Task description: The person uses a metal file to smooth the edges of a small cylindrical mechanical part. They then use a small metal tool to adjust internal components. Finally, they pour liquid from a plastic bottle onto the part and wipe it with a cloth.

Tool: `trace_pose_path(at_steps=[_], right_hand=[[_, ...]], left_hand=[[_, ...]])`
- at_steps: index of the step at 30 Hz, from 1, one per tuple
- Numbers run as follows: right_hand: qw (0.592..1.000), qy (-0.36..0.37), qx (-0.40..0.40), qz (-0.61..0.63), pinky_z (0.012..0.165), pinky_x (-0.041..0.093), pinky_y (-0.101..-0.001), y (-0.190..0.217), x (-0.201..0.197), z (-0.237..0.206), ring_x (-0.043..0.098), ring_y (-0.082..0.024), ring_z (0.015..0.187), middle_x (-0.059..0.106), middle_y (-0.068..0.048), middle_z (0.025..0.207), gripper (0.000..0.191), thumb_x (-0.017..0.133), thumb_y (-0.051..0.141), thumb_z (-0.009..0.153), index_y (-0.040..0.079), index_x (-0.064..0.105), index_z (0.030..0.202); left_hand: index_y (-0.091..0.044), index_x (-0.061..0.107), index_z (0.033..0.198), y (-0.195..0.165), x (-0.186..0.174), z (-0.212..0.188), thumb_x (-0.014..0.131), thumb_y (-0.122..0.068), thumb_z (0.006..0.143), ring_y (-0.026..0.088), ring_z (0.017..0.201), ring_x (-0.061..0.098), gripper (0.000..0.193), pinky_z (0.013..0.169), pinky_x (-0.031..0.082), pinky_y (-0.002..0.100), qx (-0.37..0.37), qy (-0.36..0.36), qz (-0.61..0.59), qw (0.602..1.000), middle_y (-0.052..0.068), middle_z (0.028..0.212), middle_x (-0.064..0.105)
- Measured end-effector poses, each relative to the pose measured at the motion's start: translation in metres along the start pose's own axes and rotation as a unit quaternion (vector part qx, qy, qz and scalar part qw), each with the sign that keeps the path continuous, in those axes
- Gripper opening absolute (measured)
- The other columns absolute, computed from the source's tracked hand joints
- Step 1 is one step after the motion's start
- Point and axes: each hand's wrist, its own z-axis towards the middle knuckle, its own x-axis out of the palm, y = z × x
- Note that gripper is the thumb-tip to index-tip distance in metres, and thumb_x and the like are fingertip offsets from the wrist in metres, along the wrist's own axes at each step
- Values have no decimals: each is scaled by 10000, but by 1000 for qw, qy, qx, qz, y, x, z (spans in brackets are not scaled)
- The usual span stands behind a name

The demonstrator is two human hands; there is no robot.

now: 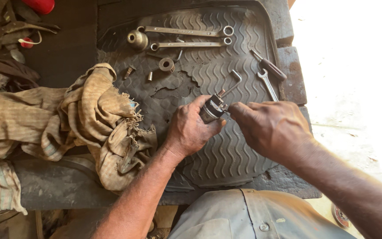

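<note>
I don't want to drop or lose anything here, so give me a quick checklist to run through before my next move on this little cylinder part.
1. Left hand has the small metal cylinder firmly wrapped: ok, fingers and thumb close around it.
2. Right hand fingertips meet the cylinder's end: ok; what they pinch there, cannot tell.
3. Bent hex key seated in the part: cannot tell; its lower end reaches the cylinder's top.
4. Work held over the rubber mat: ok.
5. Two long ring spanners within sight: ok, lying at the mat's far end.
6. Loose small bolts clear of the rag: not ok, one sits right beside it.
</note>
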Motion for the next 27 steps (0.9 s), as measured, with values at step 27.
trace_pose_path(at_steps=[27], right_hand=[[935,-336,-68,92,673,519,-405,12,51,-15,641,-250,743,644,-54,837,442,703,58,853,92,660,1291]], left_hand=[[-57,649,1155,2,16,-6,816,-275,800,308,847,765,448,735,591,415,24,-74,34,996,120,892,762]])
